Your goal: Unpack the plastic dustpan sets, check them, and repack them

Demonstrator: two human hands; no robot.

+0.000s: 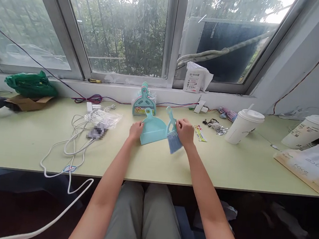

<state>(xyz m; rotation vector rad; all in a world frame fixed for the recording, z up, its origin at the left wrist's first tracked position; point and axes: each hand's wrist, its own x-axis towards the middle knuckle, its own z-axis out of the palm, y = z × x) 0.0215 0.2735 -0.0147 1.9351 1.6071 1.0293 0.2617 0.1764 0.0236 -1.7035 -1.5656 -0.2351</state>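
Pinched at its left edge by my left hand (136,130), a light teal dustpan (154,131) is held above the table with its handle pointing away from me. My right hand (185,132) grips a small teal hand brush (175,141) by its side; the blue-grey bristles face down toward me and its handle points up. The brush is close to the dustpan's right edge; whether they touch I cannot tell. Behind them, a stack of similar dustpan sets (144,102) in clear wrap leans at the windowsill. A colourful label card (200,133) lies right of my right hand.
White cables (74,141) and clear plastic packaging (106,117) lie on the left of the pale green table (214,166). Farther left are a green bag (30,84) and a cardboard box (30,102). A lidded white cup (243,127) and a paper bag (307,165) stand right.
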